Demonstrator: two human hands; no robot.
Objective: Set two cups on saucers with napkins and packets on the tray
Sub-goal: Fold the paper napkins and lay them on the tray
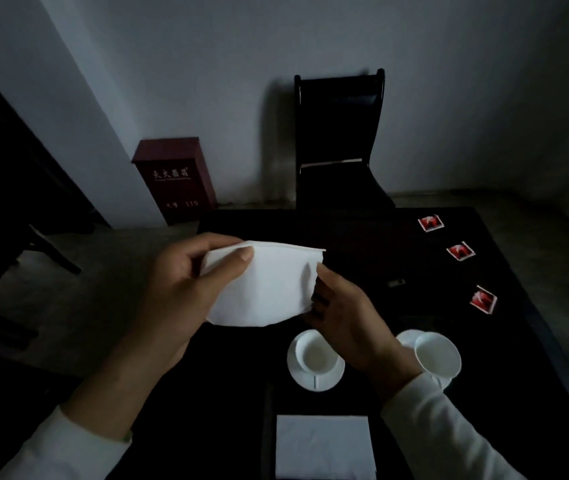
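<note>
Napkin [262,285] held up over the table [362,237], pinched at both side edges.

Gripped at its left edge by left hand [186,282], thumb pressed flat on top, and at its right edge by right hand [342,313], fingers behind. Probably kept taut and clear of the crockery for folding before laying down. Counted: two napkins, this one in the air and a second napkin [323,445] flat at the near edge. Two cups, left cup [314,353] and right cup [437,353], each on a saucer [314,384]. Three red packets [461,251] in a row far right, well apart from the cups. Tray not distinguishable from the dark table.
</note>
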